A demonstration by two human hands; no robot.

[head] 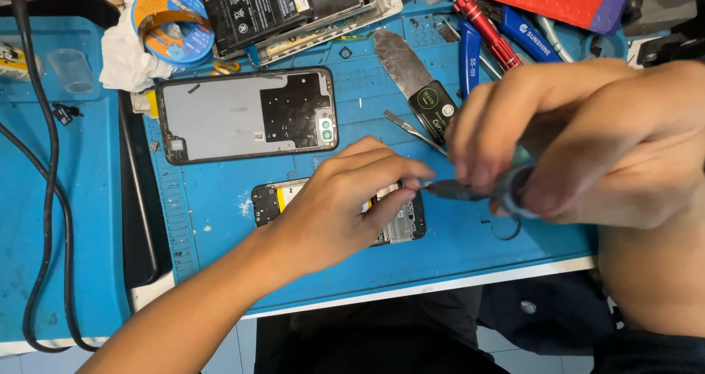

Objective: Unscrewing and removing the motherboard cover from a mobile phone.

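A wide blue silicone work mat (220, 198) covers the bench. On it lies a detached grey phone back cover (246, 117), inner side up, so the opening step looks done. Above that sits a second opened phone with its black battery exposed (286, 6). In front of the person, the small opened phone body with a yellow-labelled battery (273, 200) lies flat on the mat, largely hidden under the left hand (345, 205), which is curled over it and presses it down with pinched fingertips. The right hand (580, 139) is closed around a slim grey precision screwdriver (459, 191), its tip at the phone's right end. Judging by this, the inner screws are only now being worked; further disassembly seems left.
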